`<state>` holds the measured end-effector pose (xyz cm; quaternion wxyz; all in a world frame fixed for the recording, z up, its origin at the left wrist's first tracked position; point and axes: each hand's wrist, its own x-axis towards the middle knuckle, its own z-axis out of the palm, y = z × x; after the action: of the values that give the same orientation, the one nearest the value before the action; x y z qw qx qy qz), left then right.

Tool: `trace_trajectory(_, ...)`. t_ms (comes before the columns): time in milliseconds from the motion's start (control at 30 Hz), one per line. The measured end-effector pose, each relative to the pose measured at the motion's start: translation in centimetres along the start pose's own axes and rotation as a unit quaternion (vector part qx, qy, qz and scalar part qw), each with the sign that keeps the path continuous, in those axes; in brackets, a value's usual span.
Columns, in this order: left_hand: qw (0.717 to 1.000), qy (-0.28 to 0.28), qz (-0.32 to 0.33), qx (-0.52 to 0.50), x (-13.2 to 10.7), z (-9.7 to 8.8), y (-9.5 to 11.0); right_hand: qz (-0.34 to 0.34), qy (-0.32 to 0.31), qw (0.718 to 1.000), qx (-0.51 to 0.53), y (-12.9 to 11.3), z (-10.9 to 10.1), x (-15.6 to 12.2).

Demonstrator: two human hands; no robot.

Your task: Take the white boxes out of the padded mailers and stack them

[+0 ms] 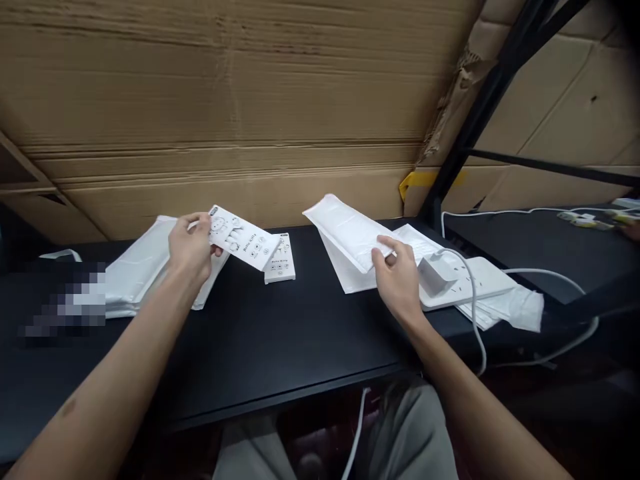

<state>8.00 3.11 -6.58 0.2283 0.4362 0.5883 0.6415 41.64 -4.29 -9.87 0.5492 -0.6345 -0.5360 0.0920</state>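
Note:
My left hand (191, 248) is closed on one end of a flat white printed package (243, 238), holding it just above the black table (280, 333). A second, like package (280, 259) lies on the table right beside it. My right hand (397, 277) pinches the near end of a white padded envelope (347, 230), lifting it off a stack of similar white envelopes (350, 273) underneath.
A pile of white mailers (135, 273) lies at the left behind my left hand. A white power strip (473, 280) with a plugged adapter (434, 275) and white cable (545, 275) sits at the right. Cardboard sheets (240, 107) wall the back. A black frame post (480, 113) rises at the right.

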Motion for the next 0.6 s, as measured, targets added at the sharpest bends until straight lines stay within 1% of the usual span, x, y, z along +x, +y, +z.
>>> trace_trajectory(100,0.997,-0.056,0.009,0.052,0.3,2.7,-0.4,0.006,-0.017,1.000,-0.014,0.1,-0.2,-1.2)
trace_trajectory(167,0.991,-0.085,0.026,0.097,0.6,4.4,-0.8,-0.009,-0.037,0.999,-0.038,0.6,0.0,-2.1)
trace_trajectory(233,0.982,-0.102,0.054,0.146,1.0,5.7,-1.2,-0.036,-0.054,0.993,-0.099,1.0,0.4,-3.0)
trace_trajectory(300,0.970,-0.115,0.090,0.194,1.4,6.5,-1.6,-0.066,-0.046,0.983,-0.165,1.4,0.7,-3.8)
trace_trajectory(367,0.955,-0.129,0.126,0.236,1.4,6.7,-1.8,-0.094,-0.017,0.974,-0.204,1.5,0.8,-4.3)
trace_trajectory(433,0.940,-0.144,0.155,0.268,0.8,6.5,-1.9,-0.115,0.002,0.969,-0.217,1.5,0.7,-4.5)
trace_trajectory(533,0.919,-0.171,0.192,0.300,-1.4,5.4,-1.8,-0.133,-0.019,0.965,-0.223,1.3,0.6,-4.4)
trace_trajectory(567,0.908,-0.188,0.209,0.311,-2.4,5.0,-1.7,-0.138,-0.032,0.964,-0.223,1.1,0.6,-4.3)
trace_trajectory(600,0.887,-0.206,0.238,0.338,-3.5,4.5,-1.6,-0.144,-0.044,0.964,-0.221,0.8,0.7,-4.1)
